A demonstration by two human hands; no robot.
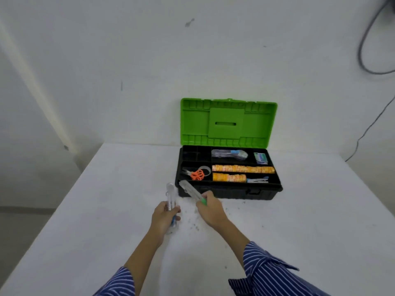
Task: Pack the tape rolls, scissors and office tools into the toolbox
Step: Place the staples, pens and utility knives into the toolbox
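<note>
From the head camera, one black plastic toolbox point(228, 190) sits on a white table point(85, 210), its ribbed green lid point(228, 121) raised against the wall. Its tray holds two rows of orange patterned tape rolls point(242, 168), one pair of orange-handled scissors point(195, 174) beside one clear tape ring point(204, 169), and one packaged tool point(229, 154) at the far side. The left hand point(163, 216) grips one clear-packaged tool point(171, 196) near the box. The right hand point(210, 207) grasps a second long packaged tool point(191, 191), its tip at the box's near-left corner. Both striped sleeves point(265, 272) are blue.
</note>
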